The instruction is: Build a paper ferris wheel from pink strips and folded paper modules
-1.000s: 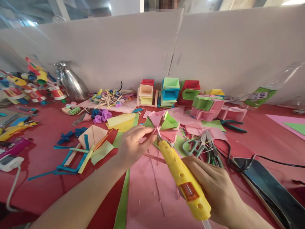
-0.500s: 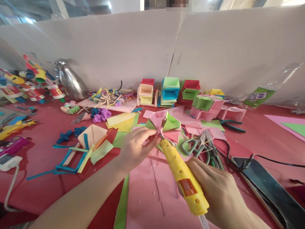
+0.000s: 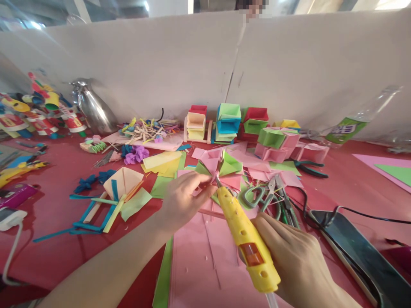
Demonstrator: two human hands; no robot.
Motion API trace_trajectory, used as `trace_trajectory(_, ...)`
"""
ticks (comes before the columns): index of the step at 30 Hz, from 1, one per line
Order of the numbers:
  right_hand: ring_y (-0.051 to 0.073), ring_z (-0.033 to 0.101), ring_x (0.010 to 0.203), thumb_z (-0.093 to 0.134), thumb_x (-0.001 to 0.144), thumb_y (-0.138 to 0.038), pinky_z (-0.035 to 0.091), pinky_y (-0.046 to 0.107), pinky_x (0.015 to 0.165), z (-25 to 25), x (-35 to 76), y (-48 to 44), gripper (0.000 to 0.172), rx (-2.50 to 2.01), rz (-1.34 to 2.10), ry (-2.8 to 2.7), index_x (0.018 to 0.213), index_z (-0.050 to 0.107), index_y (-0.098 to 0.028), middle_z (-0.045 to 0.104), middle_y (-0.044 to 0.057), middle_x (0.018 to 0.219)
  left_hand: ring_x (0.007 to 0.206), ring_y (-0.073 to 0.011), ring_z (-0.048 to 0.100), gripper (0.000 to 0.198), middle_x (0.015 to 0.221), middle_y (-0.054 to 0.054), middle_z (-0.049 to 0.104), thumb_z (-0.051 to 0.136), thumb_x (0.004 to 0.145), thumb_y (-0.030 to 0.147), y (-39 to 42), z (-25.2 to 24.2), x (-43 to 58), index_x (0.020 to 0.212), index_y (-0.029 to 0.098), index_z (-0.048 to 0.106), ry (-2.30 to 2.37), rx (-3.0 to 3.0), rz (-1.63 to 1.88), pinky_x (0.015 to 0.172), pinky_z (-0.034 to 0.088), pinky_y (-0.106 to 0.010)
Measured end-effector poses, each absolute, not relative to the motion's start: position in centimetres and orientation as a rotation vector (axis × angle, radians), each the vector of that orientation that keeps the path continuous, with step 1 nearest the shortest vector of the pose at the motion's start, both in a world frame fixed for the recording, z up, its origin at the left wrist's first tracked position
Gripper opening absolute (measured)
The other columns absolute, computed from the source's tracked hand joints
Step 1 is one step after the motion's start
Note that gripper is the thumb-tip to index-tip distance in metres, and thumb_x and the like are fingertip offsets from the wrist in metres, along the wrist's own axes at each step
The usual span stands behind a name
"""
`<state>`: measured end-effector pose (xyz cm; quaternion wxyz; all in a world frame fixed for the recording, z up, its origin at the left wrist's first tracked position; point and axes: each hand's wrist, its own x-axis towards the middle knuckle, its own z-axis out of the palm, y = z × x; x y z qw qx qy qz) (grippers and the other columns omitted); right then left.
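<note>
My right hand (image 3: pixel 290 252) is wrapped round a yellow hot glue gun (image 3: pixel 245 239) with a clear glue stick coming out of its back end. The gun's metal nozzle touches or nearly touches the middle of a folded pink and green paper piece (image 3: pixel 231 164). Thumb and fingertips of my left hand (image 3: pixel 184 196) pinch that paper piece from the left side. Below both hands lies a stack of pink paper sheets (image 3: pixel 192 261) with a green edge showing. Just where the nozzle meets the paper is too small to make out.
Green-handled scissors (image 3: pixel 253 196), a utility knife (image 3: pixel 287 205) and pliers (image 3: pixel 311 168) lie to the right, near a phone (image 3: pixel 346 252) with a black cable across it. Folded paper boxes (image 3: pixel 228 124), a metal jug (image 3: pixel 93 105) and a bottle (image 3: pixel 348 128) stand along the back partition.
The view has shifted very slightly. Both hands keep their holds, and the glue gun's tip stays at the centre of the folded paper piece.
</note>
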<state>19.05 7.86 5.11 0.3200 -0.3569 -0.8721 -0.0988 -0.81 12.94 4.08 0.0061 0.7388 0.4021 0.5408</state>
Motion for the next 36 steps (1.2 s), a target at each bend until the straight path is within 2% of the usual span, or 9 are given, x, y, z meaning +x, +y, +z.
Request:
trace_trajectory(11, 0.009, 0.034, 0.043, 0.041, 0.076, -0.013, 0.022, 0.024, 0.043, 5.3, 19.1, 7.8, 0.014, -0.949, -0.295, -2.298, 0.065, 0.041, -0.02, 0.043, -0.003, 0.053, 0.062, -0.0102, 0.061, 0.009, 0.069, 0.001, 0.066, 0.059, 0.08, 0.026, 12.8, 4.2, -0.8, 0.079, 0.017, 0.062, 1.283, 2.253, 1.677, 0.058, 0.048, -0.021)
trace_trajectory(21, 0.009, 0.035, 0.043, 0.044, 0.075, -0.014, 0.022, 0.024, 0.045, 5.1, 19.1, 7.6, 0.014, -0.955, -0.227, -2.304, 0.066, 0.037, -0.021, 0.044, -0.003, 0.055, 0.063, -0.0107, 0.061, 0.009, 0.07, 0.001, 0.066, 0.058, 0.081, 0.026, 12.7, 4.3, -0.8, 0.079, 0.017, 0.061, 1.305, 2.232, 1.656, 0.06, 0.048, -0.021)
trace_trajectory(36, 0.009, 0.038, 0.04, 0.045, 0.079, -0.024, 0.024, 0.022, 0.04, 6.3, 18.7, 7.6, 0.018, -0.95, -0.266, -2.337, 0.063, 0.039, -0.021, 0.044, -0.003, 0.051, 0.064, -0.0103, 0.06, 0.008, 0.072, 0.0, 0.067, 0.059, 0.08, 0.025, 12.6, 4.2, -0.7, 0.079, 0.017, 0.062, 1.312, 2.25, 1.654, 0.059, 0.046, -0.021)
